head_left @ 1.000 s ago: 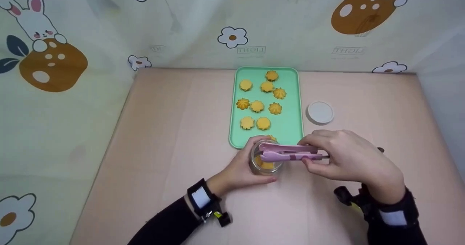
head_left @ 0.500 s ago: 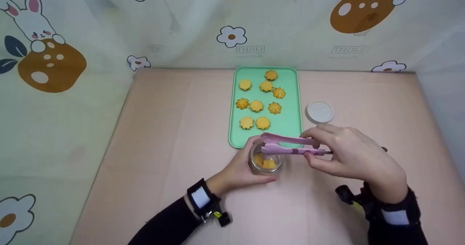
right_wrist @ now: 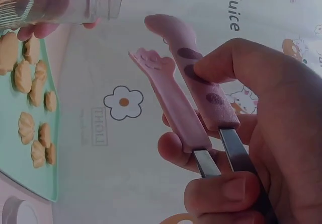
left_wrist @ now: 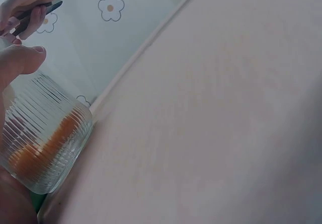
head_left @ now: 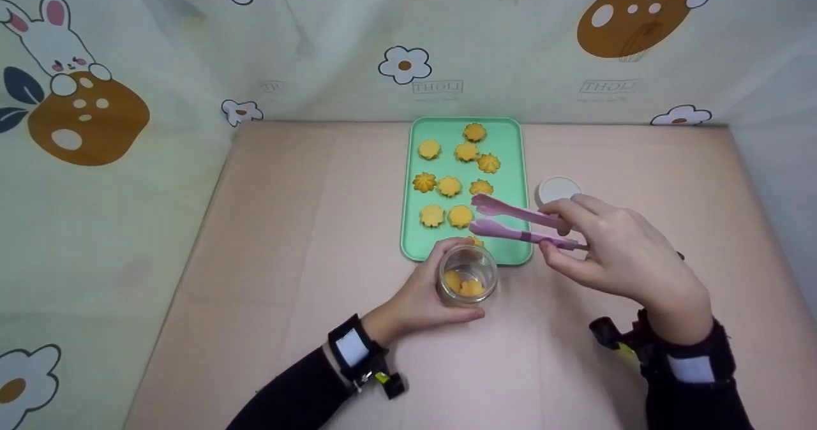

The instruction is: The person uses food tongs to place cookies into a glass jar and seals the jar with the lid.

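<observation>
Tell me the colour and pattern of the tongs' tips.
The paw-shaped tongs in the right hand are pink with darker spots, clearest in the right wrist view.

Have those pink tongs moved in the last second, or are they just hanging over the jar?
Yes. The pink tongs have moved away from the glass jar, up over the green tray toward the cookies, and are empty.

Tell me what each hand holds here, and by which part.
The right hand pinches the pink paw-tipped tongs mid-arm, tips empty. The left hand wraps the side of the ribbed clear glass jar.
</observation>
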### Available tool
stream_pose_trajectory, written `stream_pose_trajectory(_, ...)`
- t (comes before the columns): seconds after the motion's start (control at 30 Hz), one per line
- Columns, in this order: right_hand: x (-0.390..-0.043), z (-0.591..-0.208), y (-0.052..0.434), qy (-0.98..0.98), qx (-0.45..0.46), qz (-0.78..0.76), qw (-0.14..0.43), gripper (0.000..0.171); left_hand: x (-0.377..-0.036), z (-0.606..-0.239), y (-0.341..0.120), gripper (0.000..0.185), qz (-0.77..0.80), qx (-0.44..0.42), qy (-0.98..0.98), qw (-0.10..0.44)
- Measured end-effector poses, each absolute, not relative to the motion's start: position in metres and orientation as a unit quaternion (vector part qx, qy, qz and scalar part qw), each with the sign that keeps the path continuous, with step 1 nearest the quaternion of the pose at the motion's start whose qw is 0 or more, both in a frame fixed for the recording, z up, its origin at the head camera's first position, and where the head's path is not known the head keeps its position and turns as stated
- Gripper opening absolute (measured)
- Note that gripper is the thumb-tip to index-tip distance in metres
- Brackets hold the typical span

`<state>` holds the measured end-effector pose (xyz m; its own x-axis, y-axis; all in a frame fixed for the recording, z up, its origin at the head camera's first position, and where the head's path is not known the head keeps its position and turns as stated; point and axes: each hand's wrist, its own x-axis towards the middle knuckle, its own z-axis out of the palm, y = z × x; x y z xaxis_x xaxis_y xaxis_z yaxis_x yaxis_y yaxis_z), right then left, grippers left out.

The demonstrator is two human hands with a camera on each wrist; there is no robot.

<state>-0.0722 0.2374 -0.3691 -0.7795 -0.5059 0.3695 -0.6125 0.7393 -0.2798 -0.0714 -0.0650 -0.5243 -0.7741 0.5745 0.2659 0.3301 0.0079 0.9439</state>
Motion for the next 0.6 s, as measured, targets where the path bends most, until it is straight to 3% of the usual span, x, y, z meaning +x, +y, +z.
stream_pose_trajectory(0.33,-0.096,-0.392,0.235,-0.944,0.191,0.203,0.174,0.037,-0.072,-0.524,-0.064,0.098,0.630,0.322,0.699,0.101)
stream_pose_trajectory(0.6,-0.119,-0.428,0.231,-0.970,0.122,0.189,0.091,0.045,-0.072,-0.523,-0.064,0.098,0.631,0.322,0.698,0.105)
